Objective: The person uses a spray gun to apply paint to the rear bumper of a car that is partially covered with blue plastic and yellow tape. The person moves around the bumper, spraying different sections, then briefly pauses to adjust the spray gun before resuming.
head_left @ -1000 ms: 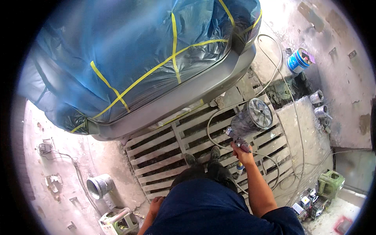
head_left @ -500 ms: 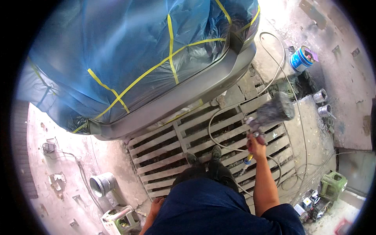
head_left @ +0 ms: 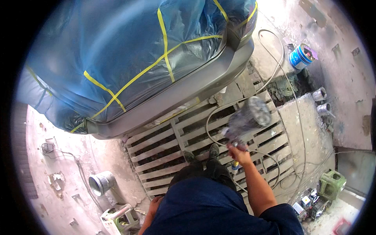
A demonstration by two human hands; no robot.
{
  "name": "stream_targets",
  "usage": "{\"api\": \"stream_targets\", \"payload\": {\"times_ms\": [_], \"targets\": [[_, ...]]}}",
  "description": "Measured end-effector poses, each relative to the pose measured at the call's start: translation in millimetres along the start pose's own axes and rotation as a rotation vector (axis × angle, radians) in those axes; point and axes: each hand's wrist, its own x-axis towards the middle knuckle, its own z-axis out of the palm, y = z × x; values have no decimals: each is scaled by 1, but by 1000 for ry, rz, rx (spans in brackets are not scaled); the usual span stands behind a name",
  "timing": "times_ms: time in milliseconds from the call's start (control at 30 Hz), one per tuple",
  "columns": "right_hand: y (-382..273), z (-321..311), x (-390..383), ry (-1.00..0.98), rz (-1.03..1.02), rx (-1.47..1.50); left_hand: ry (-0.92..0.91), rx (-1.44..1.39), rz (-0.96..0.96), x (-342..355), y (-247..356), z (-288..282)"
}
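A spray gun with a dark, paint-smeared cup (head_left: 250, 114) is gripped in my right hand (head_left: 239, 153), in front of me above the floor grate. The gun and cup are smeared by motion. From the gun's handle a yellow and blue coupling (head_left: 235, 167) runs down to an air hose (head_left: 208, 127). Ahead and to the left, a grey bumper (head_left: 172, 98) runs along the lower edge of a vehicle masked in blue plastic sheeting (head_left: 125, 43) with yellow tape. The gun is apart from the bumper. My left hand (head_left: 156, 203) hangs by my hip, its fingers partly hidden by my dark shirt.
I stand on a slatted floor grate (head_left: 156, 159). The hose loops across the floor on the right. A blue and white can (head_left: 300, 57) and smaller tins (head_left: 319, 94) stand by the right wall. Green stools (head_left: 331, 185) stand low on both sides; a metal bucket (head_left: 102, 183) lies left.
My right hand has swung the spray gun to the left and a little nearer to me, and its cup has tilted. My left hand stays by my hip.
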Motion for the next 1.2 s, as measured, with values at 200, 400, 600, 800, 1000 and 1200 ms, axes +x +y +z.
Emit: {"api": "stream_targets", "payload": {"times_ms": [200, 400, 600, 800, 1000, 1200], "targets": [[-4, 18, -3, -97, -116, -8, 4, 101, -14, -6, 3, -10], [-16, -56, 11, 433, -123, -132, 7, 28, -1, -5, -9, -8], [-53, -77, -5, 542, -187, -55, 5, 106, -17, 4, -10, 4], [-84, -1, -24, 220, -239, -222, 14, -137, -13, 9, 25, 12], [-100, 79, -37, -235, -34, -253, 25, -139, -61, -1, 76, 4], [-128, 93, -22, 99, 126, -426, -27, -165, -55, 37, 38, -26]]}}
